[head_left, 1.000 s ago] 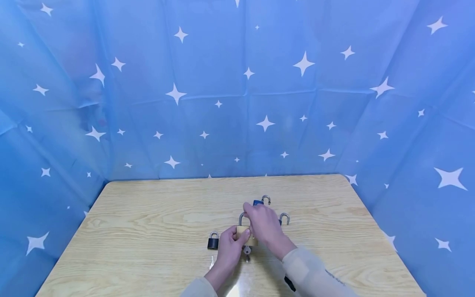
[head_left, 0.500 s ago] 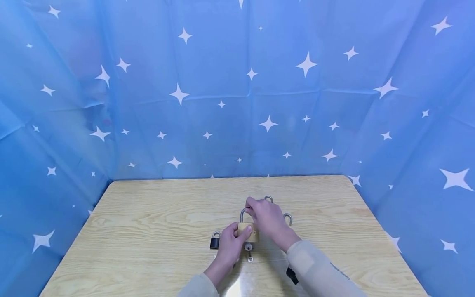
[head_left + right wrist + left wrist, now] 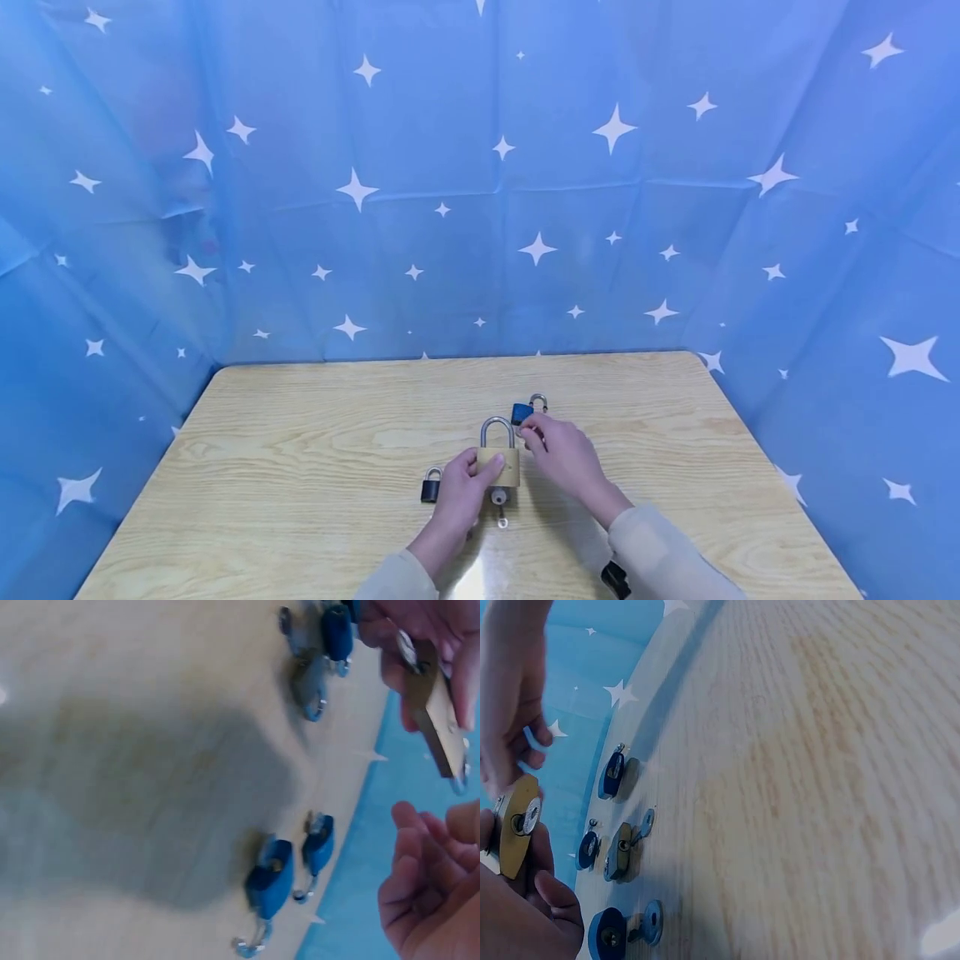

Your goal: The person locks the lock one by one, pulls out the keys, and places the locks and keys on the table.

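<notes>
My left hand [image 3: 453,500] holds a large brass padlock [image 3: 498,473] upright above the table, thumb on its front face. A key [image 3: 498,497] sticks out of its underside; the left wrist view shows this key [image 3: 531,816] too. The padlock's tall steel shackle [image 3: 498,422] points up, with both legs meeting the body. To the right, my right hand [image 3: 566,458] is apart from the padlock. In the right wrist view its fingers [image 3: 409,862] are loosely curled and hold nothing.
A black padlock [image 3: 431,490] stands left of my left hand. Beyond my right hand is a blue padlock [image 3: 522,413]. The right wrist view shows another blue padlock [image 3: 270,881] with its shackle swung out. A smaller brass padlock [image 3: 619,853] has a key in it.
My right hand has let go of the large padlock's shackle and moved right and slightly down, uncovering the shackle and the blue padlock. My left hand keeps its hold.
</notes>
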Demonstrator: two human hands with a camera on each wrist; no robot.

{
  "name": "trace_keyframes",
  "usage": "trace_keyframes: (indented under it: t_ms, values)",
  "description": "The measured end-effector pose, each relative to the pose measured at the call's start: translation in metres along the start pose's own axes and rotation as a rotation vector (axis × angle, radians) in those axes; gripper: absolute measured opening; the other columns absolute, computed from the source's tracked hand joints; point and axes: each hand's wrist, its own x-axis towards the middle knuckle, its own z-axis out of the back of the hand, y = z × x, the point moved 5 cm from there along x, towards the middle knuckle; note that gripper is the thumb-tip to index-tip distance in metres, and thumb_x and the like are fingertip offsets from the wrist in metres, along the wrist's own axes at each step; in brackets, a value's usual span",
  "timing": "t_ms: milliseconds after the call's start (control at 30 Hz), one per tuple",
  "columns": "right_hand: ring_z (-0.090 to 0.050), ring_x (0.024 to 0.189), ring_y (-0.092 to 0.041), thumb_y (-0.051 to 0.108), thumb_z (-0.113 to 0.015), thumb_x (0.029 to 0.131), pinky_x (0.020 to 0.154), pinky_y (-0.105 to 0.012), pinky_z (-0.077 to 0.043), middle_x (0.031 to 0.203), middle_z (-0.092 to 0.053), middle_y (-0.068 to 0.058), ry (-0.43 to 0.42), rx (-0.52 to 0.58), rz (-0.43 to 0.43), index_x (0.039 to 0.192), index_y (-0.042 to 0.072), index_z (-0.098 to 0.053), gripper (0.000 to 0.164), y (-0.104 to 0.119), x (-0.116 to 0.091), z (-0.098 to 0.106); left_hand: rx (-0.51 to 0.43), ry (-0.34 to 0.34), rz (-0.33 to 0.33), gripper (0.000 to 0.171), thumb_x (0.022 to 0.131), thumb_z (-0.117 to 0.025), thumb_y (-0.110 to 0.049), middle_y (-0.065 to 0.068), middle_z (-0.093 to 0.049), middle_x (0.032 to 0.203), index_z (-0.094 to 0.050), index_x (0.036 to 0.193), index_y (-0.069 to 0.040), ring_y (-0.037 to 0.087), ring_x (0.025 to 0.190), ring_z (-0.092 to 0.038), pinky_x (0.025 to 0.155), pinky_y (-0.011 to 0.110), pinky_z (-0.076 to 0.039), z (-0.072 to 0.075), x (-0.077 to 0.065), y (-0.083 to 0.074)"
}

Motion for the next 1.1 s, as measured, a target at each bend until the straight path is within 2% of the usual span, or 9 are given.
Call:
trace_keyframes:
  t_ms: [100,267,367,433,567,667,767,833,1100]
  values:
    - [-0.049,0.059,-0.004,0.018,-0.058,0.095,0.057,-0.028,-0.043,0.069,-0.06,0.009,0.012,0.02,0.002,0.096,0.014,-0.067,0.01,-0.004,-0.009,-0.004,-0.008,-0.01,0.002,0.041,0.088,-0.066,-0.037,0.009,-0.07,0.105,-0.06,0.113,-0.005,0.025,0.097,-0.063,0.094,0.046,-0.046,0.002,0.0,-0.001]
    - [-0.052,0.064,-0.004,0.013,-0.059,0.093,0.059,-0.027,-0.045,0.074,-0.064,0.007,0.041,0.068,-0.025,0.089,0.015,-0.068,0.009,-0.008,-0.023,-0.01,-0.007,-0.015,0.005,0.043,0.089,-0.066,-0.039,0.008,-0.07,0.106,-0.06,0.115,-0.006,0.022,0.096,-0.063,0.093,0.045,-0.046,0.004,0.002,-0.003]
    - [-0.052,0.066,-0.005,0.012,-0.06,0.091,0.059,-0.026,-0.045,0.079,-0.065,0.005,0.091,0.121,-0.032,0.09,0.014,-0.069,0.009,-0.01,-0.033,-0.017,-0.012,-0.01,0.011,0.044,0.089,-0.064,-0.041,0.007,-0.07,0.107,-0.059,0.115,-0.006,0.021,0.096,-0.061,0.094,0.046,-0.044,0.005,0.003,-0.004]
    - [-0.053,0.066,-0.007,0.013,-0.06,0.091,0.058,-0.026,-0.045,0.082,-0.066,0.004,0.142,0.181,-0.028,0.091,0.013,-0.07,0.01,-0.009,-0.039,-0.023,-0.017,-0.005,0.019,0.044,0.09,-0.063,-0.041,0.008,-0.069,0.107,-0.059,0.116,-0.006,0.021,0.097,-0.061,0.093,0.045,-0.044,0.006,0.005,-0.005]
    - [-0.056,0.062,-0.013,0.016,-0.062,0.091,0.053,-0.026,-0.047,0.086,-0.068,-0.004,0.239,0.383,-0.026,0.097,0.01,-0.071,0.012,-0.004,-0.05,-0.033,-0.026,0.004,0.033,0.046,0.091,-0.062,-0.042,0.009,-0.069,0.109,-0.058,0.118,-0.004,0.023,0.099,-0.062,0.094,0.045,-0.044,0.006,0.006,-0.006]
    - [-0.06,0.065,-0.016,0.018,-0.065,0.089,0.055,-0.025,-0.049,0.09,-0.069,-0.007,0.268,0.518,-0.03,0.101,0.007,-0.071,0.017,0.002,-0.056,-0.04,-0.023,0.008,0.036,0.046,0.091,-0.061,-0.042,0.009,-0.069,0.108,-0.059,0.116,-0.004,0.025,0.1,-0.061,0.093,0.043,-0.044,0.006,0.007,-0.007]
    - [-0.06,0.073,-0.016,0.019,-0.066,0.088,0.063,-0.025,-0.05,0.092,-0.07,-0.008,0.249,0.608,-0.059,0.102,0.004,-0.07,0.021,0.006,-0.059,-0.045,-0.018,0.013,0.035,0.045,0.091,-0.06,-0.042,0.009,-0.069,0.108,-0.059,0.115,-0.003,0.025,0.1,-0.061,0.09,0.041,-0.045,0.005,0.008,-0.007]
    - [-0.06,0.076,-0.015,0.02,-0.066,0.089,0.066,-0.025,-0.05,0.091,-0.069,-0.009,0.224,0.663,-0.108,0.103,0.003,-0.069,0.022,0.007,-0.059,-0.048,-0.019,0.014,0.037,0.045,0.092,-0.06,-0.042,0.009,-0.069,0.108,-0.059,0.115,-0.003,0.025,0.1,-0.06,0.09,0.04,-0.044,0.005,0.009,-0.007]
    - [-0.056,0.073,-0.013,0.025,-0.068,0.089,0.056,-0.022,-0.045,0.094,-0.069,-0.011,0.057,0.809,-0.374,0.106,0.0,-0.068,0.03,0.005,-0.062,-0.059,-0.034,0.022,0.023,0.046,0.093,-0.059,-0.039,0.011,-0.067,0.114,-0.057,0.119,-0.001,0.021,0.1,-0.06,0.094,0.045,-0.043,0.001,0.008,-0.006]
